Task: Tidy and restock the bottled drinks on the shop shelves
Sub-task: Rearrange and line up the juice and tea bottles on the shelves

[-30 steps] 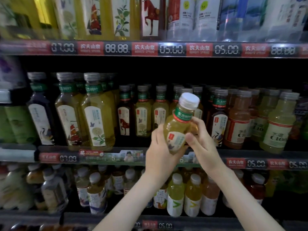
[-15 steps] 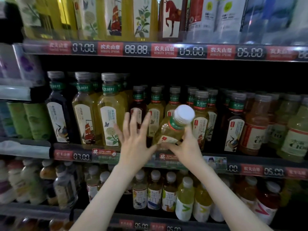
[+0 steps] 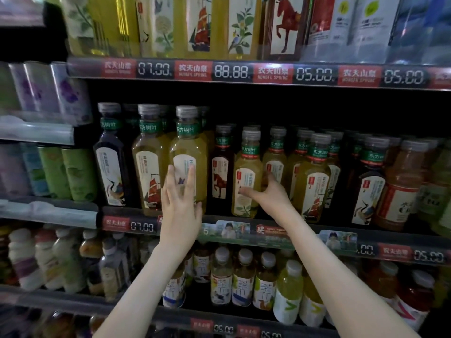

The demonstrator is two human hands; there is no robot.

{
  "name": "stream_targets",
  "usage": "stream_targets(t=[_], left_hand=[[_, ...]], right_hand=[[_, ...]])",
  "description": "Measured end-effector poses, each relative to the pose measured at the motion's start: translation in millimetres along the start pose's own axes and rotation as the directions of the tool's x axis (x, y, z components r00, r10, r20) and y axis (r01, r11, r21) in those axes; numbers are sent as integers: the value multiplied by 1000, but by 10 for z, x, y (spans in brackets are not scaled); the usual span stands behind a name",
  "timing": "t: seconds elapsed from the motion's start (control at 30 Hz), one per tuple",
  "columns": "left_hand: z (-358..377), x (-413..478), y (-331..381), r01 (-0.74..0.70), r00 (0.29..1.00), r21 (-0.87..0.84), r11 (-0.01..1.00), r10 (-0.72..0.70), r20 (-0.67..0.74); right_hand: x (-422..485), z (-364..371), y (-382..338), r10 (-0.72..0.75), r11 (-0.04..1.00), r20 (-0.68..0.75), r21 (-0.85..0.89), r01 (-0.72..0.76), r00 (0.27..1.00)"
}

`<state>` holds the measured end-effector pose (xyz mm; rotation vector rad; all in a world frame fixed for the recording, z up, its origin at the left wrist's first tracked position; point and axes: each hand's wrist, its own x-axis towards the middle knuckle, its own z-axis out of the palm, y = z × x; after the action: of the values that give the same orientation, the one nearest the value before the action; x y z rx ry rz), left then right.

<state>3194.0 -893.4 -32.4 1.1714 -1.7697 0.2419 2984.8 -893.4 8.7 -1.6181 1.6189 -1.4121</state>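
A small yellow tea bottle with a grey cap stands upright in the front row of the middle shelf. My right hand holds it low down, thumb across the label and fingers round its right side. To the left stands a tall yellow-green tea bottle. My left hand lies against its front with the fingers straight and spread over the label. A dark red small bottle with a horse label stands between the two.
More tall bottles stand left of my left hand, and small tea and orange drink bottles fill the row to the right. Cans sit on the far-left shelves. The shelf below holds several small bottles. Large bottles line the top shelf.
The small yellow bottle went from tilted in my right hand to upright on the middle shelf. My left hand left it and moved left onto the tall bottle.
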Motion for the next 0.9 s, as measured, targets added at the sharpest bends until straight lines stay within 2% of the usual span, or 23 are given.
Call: stream_targets(t=[0.2,0.33,0.4,0.47,0.57,0.6,0.63,0.7,0.77,0.83,0.9], left_hand=[[48,-94,135,-8,1000,32,999,8,-28],[149,-119,337,-140,988,-1,990,140,-71],[211,-108,452,-166,985,-99,981,160,-62],[268,-79,568,-107,994,-229,967,112,6],[367,50,714,90,986,-342,935,-35,164],[405,109,746,152,973,-350,924,-77,219],[440,171,775,206,955,-348,915,-111,274],[503,261,824,272,927,-340,900,-149,345],[578,301,863,290,920,-318,903,-171,353],[641,311,897,295,922,-274,916,-197,332],[675,313,924,314,918,-250,916,-226,325]], right_hand=[[-90,33,9,-5,1000,9,-3,5,1000],[-242,31,37,-88,987,-1,-135,87,996],[-328,-21,70,-164,966,-87,-217,142,983],[-405,-142,99,-260,929,-254,-328,170,932],[-487,-396,145,-379,886,-528,-445,132,760],[-498,-490,168,-372,888,-585,-451,92,720],[-498,-585,197,-338,894,-610,-446,41,716],[-462,-751,283,-191,914,-573,-400,-69,797],[-415,-847,362,14,936,-451,-307,-170,892],[-374,-859,428,146,934,-334,-265,-241,931],[-349,-828,469,166,918,-312,-299,-262,936]])
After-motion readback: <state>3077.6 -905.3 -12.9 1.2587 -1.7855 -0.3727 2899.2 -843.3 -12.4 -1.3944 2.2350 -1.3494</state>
